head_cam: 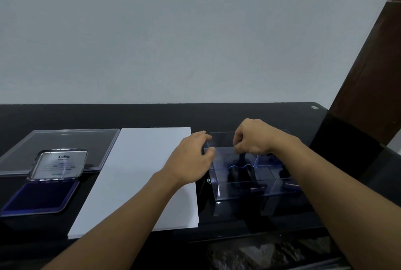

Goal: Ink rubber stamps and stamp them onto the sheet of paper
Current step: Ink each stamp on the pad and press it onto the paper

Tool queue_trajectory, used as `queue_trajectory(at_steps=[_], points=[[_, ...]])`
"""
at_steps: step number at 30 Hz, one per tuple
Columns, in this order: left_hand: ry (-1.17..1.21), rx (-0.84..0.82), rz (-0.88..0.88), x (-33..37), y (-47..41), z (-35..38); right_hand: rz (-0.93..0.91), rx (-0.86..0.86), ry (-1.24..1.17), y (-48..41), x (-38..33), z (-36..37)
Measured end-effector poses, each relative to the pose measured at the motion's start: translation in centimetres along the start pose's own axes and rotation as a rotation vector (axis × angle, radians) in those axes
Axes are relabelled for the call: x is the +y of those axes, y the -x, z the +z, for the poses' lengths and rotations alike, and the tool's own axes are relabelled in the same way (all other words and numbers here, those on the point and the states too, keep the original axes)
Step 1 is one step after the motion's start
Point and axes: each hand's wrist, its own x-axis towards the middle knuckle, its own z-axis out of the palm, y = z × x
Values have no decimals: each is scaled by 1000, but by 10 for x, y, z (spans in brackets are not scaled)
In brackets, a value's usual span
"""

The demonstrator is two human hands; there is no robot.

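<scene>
The task is sitting at its very beginning. The sheet of paper (138,178) is lying blank on the black table (152,115), showing no stamped mark. The ink pad (41,197) is already lying open at the far left, its metal lid (59,164) standing tipped up behind the dark blue pad, so that preparation is looking done. Behind it a flat clear cover (65,139) is lying on the table. Judging from this, every inking and every impression is waiting to be done.

The rubber stamps are resting inside a clear plastic box (238,195) just right of the paper. At least 2 dark-handled stamps (235,173) are lying on their sides in the left compartment, and another dark shape, too dim to tell, is sitting in the right one.

The left hand (191,159) is reaching across the paper's right edge and gripping the box's left wall, thumb and fingers curling around its rim, apparently steadying it. The right hand (253,137) is hovering over the box's middle, fingers bunching downward and pinching the top of 1 upright stamp handle (241,157), which is standing just behind the 2 lying stamps.

The ink pad is lying well apart from both hands, with the whole sheet between them.
</scene>
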Motion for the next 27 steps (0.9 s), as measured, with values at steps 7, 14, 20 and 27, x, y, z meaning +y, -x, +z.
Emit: queue_trajectory(at_steps=[7, 14, 20, 27], points=[[-20, -4, 19, 0, 6, -13, 37, 97, 22, 7, -1, -12], [-46, 52, -51, -24, 29, -55, -53, 196, -25, 33, -42, -40], [-61, 134, -165, -64, 67, -111, -183, 208, -34, 41, -107, -43], [-64, 216, -260, -118, 131, -175, -314, 125, -82, 29, -199, 2]])
